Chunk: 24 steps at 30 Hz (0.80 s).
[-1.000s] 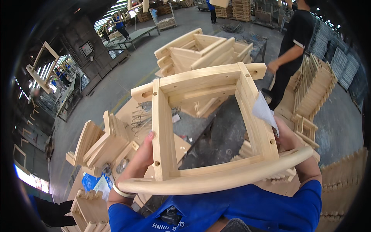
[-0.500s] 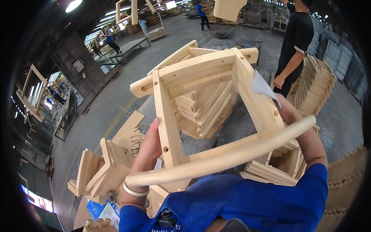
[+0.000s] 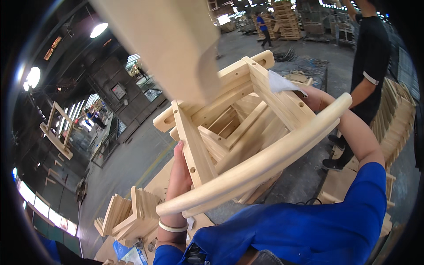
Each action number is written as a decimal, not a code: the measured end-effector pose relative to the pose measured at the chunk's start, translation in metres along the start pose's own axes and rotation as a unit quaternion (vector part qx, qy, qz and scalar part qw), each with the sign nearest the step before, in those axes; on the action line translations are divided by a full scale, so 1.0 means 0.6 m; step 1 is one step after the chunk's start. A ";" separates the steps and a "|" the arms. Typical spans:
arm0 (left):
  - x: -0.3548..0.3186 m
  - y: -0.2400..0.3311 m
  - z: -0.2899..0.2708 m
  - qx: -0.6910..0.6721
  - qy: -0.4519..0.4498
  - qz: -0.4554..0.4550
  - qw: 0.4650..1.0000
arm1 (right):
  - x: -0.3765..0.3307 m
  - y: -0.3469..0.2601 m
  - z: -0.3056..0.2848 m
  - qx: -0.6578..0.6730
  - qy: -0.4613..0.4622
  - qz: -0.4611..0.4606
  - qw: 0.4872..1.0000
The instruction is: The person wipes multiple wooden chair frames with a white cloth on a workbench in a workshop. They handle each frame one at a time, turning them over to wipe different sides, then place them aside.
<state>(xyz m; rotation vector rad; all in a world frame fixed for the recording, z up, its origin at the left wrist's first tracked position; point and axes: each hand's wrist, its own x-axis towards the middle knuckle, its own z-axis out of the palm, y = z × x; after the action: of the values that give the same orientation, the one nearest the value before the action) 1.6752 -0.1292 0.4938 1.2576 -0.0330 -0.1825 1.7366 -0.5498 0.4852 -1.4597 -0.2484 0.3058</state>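
Observation:
A pale wooden chair frame [image 3: 260, 161] is held up and tilted in front of my chest, its thick curved rail nearest me. My left hand [image 3: 180, 170] grips the frame's left side piece, thumb along the outer edge and the other fingers hidden. On the far right side piece, my right hand [image 3: 312, 98] holds the frame, its fingers partly covered by a white cloth [image 3: 282, 83] lying over the wood. Dark screw holes show along both side pieces. More wooden frames [image 3: 227, 123] show through the opening, partly hidden.
A large blurred wooden piece [image 3: 172, 44] hangs close at upper middle, overlapping the held frame's far edge. A person in black [image 3: 371, 57] stands at right beside stacked wooden parts [image 3: 399, 115]. Angled wooden parts [image 3: 128, 212] are piled at lower left. Another frame [image 3: 59, 130] hangs far left.
The scene has shifted rightward in the view. The held frame has tilted, its right end now higher. A large blurred wooden piece now fills the upper middle. Both hands keep their hold.

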 end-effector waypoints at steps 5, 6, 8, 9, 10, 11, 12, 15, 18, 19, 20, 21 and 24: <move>0.018 0.039 0.105 -0.057 0.025 -0.001 0.998 | 0.114 -0.029 -0.061 0.173 -0.089 0.063 0.979; 0.023 0.045 0.117 -0.062 0.035 -0.001 0.997 | 0.140 -0.031 -0.069 0.152 -0.087 0.072 0.982; 0.037 0.042 0.137 -0.006 0.058 0.049 0.997 | 0.186 -0.026 -0.092 0.115 -0.081 0.083 0.987; 0.051 0.045 0.140 0.018 0.043 0.082 0.996 | 0.215 -0.028 -0.102 0.098 -0.077 0.087 0.988; 0.066 0.045 0.139 0.001 0.075 0.054 0.996 | 0.244 -0.029 -0.111 0.083 -0.071 0.090 0.990; 0.085 0.047 0.136 -0.025 0.081 0.031 0.996 | 0.268 -0.028 -0.120 0.033 -0.073 0.078 0.994; 0.101 0.047 0.132 -0.044 0.107 -0.001 0.993 | 0.294 -0.028 -0.127 0.063 -0.079 0.100 0.990; 0.127 0.048 0.129 -0.085 0.102 -0.010 0.991 | 0.351 -0.025 -0.143 0.040 -0.107 0.111 0.987; 0.131 0.059 0.144 -0.066 0.108 -0.019 0.992 | 0.386 -0.028 -0.152 0.022 -0.130 0.117 0.984; 0.125 0.061 0.152 -0.046 0.115 -0.007 0.992 | 0.394 -0.029 -0.155 0.019 -0.137 0.119 0.983; 0.120 0.065 0.159 -0.011 0.116 0.012 0.993 | 0.397 -0.029 -0.155 0.019 -0.143 0.120 0.982; 0.115 0.063 0.168 0.026 0.115 0.041 0.992 | 0.402 -0.031 -0.157 0.014 -0.150 0.120 0.981; 0.118 0.072 0.173 0.076 0.090 0.044 0.992 | 0.408 -0.027 -0.156 0.002 -0.159 0.127 0.979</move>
<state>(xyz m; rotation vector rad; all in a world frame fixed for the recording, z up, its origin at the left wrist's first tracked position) 1.7373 -0.2252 0.5614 1.4174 0.0540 0.0112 1.9991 -0.5523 0.4873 -1.4362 -0.3185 0.7490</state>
